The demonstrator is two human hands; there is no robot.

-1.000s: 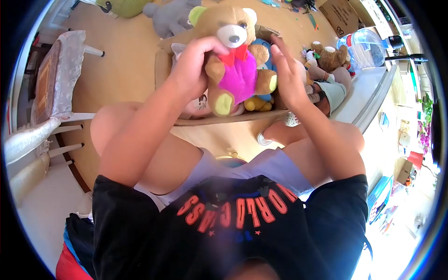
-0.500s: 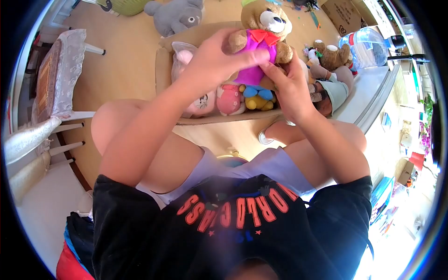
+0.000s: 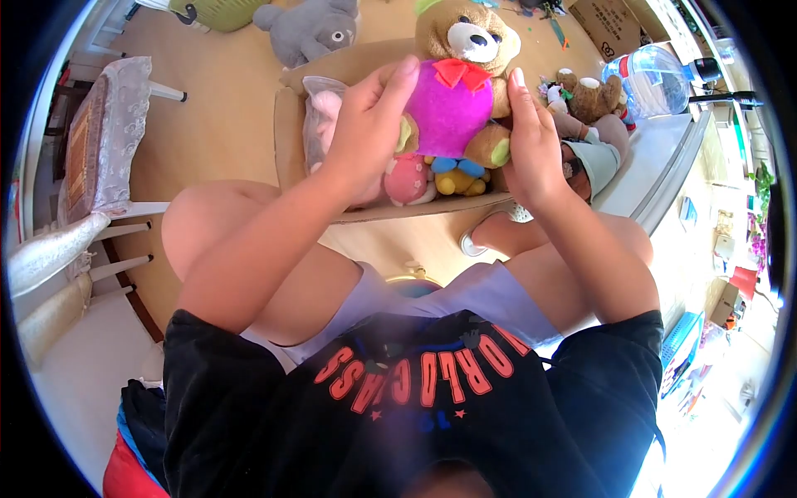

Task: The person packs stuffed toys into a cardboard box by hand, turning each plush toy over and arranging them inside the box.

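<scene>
Between my two hands, above a cardboard box, a brown teddy bear [image 3: 452, 108] with a purple belly and a red bow is held upright. My left hand [image 3: 369, 120] grips its side at the left, thumb pointing up. Against its other side rests my right hand [image 3: 534, 145], with the fingers pointing up beside the bear's arm. Below the bear, the open cardboard box [image 3: 289, 137] holds a pink toy [image 3: 407, 179], a yellow and blue toy [image 3: 458, 178] and a clear bag with a pink toy inside. The bear covers part of the box.
A grey plush toy [image 3: 311, 31] and a green one [image 3: 220, 12] lie beyond the box. At the right are a brown plush [image 3: 591, 95], a large clear bottle [image 3: 656, 81] and a cardboard carton [image 3: 610, 31]. A cloth-covered chair [image 3: 124, 133] stands at the left.
The bear has shifted to the right and away from me, and is now turned more toward the camera. My hands have moved from its front to its two sides.
</scene>
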